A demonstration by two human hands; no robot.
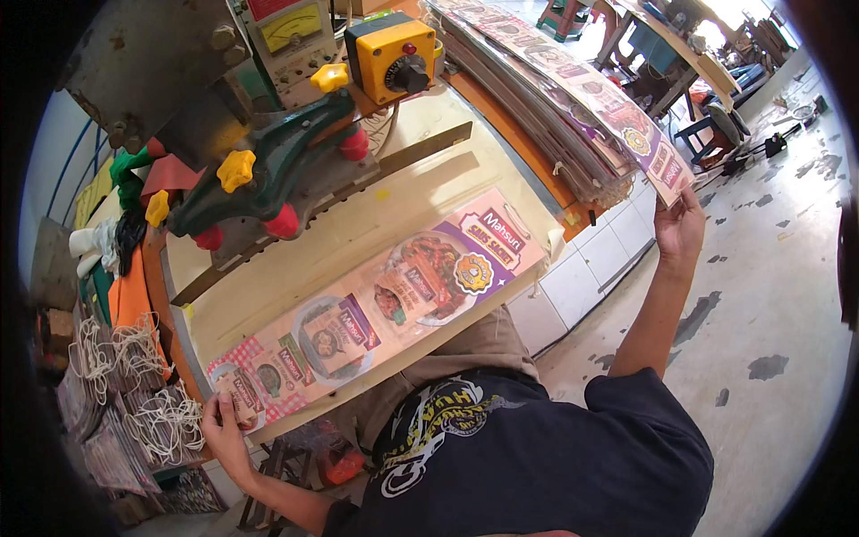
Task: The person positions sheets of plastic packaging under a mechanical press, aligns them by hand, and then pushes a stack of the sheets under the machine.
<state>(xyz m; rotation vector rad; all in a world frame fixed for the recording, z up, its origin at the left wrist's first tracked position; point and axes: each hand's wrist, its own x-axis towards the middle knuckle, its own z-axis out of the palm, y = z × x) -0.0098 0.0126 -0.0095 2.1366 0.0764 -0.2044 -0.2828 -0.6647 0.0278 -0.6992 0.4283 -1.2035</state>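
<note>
A long printed plastic strip (pixel 340 331) with food pictures lies slantwise across the cream-covered worktable (pixel 429 170). My left hand (pixel 228 438) pinches its lower left corner, thumb on top. Out to the right, my right hand (pixel 682 224) grips the near end of a similar printed strip (pixel 617 107), which lies along the top of a tall stack (pixel 537 134). Just beyond the strip on the table, a straight metal bar (pixel 420 152) stands under the green press bracket (pixel 268 170), which carries yellow star knobs and red caps.
A yellow control box (pixel 391 58) with a black dial sits behind the bracket, beside a meter unit (pixel 288 31). At the left are bundles of white string (pixel 165 421) over stacked prints, and cloths (pixel 98 242). Worn floor (pixel 752 313) and another table (pixel 680 54) lie to the right.
</note>
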